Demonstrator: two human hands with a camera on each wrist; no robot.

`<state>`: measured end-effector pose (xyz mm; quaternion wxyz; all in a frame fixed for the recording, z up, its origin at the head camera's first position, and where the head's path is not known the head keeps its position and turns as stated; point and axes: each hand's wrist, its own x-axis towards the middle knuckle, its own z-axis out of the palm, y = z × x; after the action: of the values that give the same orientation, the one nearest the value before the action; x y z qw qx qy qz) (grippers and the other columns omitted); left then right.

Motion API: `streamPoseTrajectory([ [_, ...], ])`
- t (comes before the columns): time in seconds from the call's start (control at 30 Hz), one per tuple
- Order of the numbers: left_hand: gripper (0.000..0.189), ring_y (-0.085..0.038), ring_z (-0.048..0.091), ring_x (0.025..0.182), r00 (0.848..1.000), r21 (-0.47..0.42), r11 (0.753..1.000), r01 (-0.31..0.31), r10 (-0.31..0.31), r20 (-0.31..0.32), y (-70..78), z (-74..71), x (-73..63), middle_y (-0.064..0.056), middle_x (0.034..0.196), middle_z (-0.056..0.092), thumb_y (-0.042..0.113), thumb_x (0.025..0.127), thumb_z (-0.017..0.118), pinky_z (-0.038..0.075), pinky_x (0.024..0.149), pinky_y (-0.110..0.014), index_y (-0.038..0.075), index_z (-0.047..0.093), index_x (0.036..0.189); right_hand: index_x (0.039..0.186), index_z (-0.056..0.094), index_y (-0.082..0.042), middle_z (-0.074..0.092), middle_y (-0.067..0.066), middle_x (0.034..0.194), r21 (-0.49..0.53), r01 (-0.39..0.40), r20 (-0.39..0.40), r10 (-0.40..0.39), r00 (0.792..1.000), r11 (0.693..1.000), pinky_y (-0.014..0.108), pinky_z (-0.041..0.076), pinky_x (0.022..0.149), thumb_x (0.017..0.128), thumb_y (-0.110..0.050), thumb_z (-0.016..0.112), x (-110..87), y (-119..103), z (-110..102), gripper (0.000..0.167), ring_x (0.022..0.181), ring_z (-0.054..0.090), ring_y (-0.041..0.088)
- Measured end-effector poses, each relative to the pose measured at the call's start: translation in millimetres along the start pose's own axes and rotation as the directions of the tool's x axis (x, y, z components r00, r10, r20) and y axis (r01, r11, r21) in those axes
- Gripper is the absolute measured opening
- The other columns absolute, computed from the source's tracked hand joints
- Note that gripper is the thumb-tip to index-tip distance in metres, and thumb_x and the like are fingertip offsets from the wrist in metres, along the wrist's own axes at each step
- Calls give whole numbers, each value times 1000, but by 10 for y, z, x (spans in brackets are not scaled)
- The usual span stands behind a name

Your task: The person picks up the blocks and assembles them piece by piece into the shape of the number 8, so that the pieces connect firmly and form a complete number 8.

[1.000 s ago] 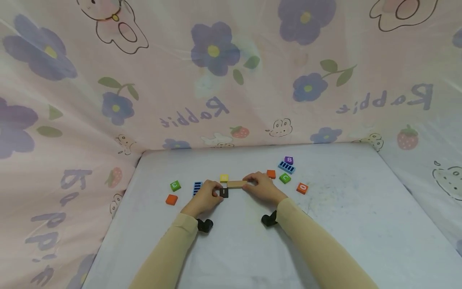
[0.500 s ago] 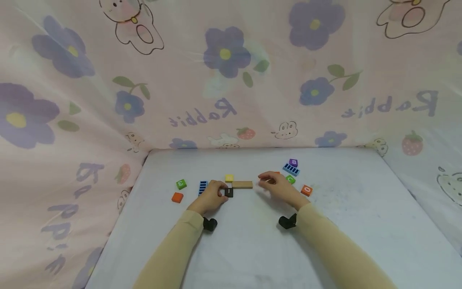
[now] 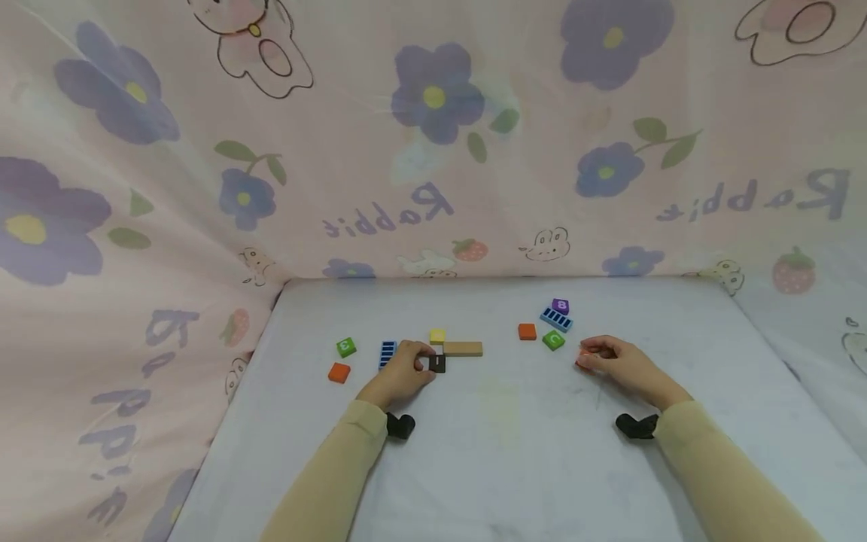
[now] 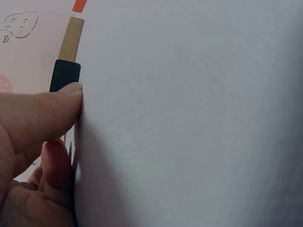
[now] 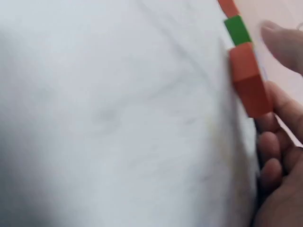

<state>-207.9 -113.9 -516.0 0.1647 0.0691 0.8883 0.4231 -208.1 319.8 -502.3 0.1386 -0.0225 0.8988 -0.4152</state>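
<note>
My left hand (image 3: 401, 374) holds a small black block (image 3: 437, 364) with a white mark between thumb and index finger; in the left wrist view the thumb rests on this dark block (image 4: 65, 74). A long wooden block (image 3: 463, 349) and a yellow block (image 3: 437, 336) lie beside it. At the right, my right hand (image 3: 630, 369) is around an orange block (image 3: 581, 357), partly covered by the fingers. The right wrist view shows a finger against that orange block (image 5: 251, 80), while the uppermost digit stands apart from it.
Right of centre lie an orange block (image 3: 527, 332), a green block (image 3: 553, 341), a blue striped block (image 3: 556, 320) and a purple block (image 3: 560, 306). Leftward are a green block (image 3: 346, 347), an orange block (image 3: 339, 373) and a blue striped block (image 3: 387, 355). A patterned curtain (image 3: 366, 158) encloses the white table.
My right hand has left the wooden block and moved rightward to the orange block. The left hand stays at the black block. The head view has shifted slightly.
</note>
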Motion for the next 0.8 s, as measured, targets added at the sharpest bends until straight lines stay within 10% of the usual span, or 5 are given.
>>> streamPoseTrajectory([
  [0.8, 35, -19, 47, 92, 998, -9, 998, -59, 59, -29, -39, 13, 37, -5, 107, 46, 14, 89, 71, 42, 77, -34, 12, 58, 121, 128, 53, -14, 49, 13, 121, -74, -80, 16, 82, 997, 994, 45, 37, 87, 79, -60, 70, 51, 96, 16, 70, 107, 42, 30],
])
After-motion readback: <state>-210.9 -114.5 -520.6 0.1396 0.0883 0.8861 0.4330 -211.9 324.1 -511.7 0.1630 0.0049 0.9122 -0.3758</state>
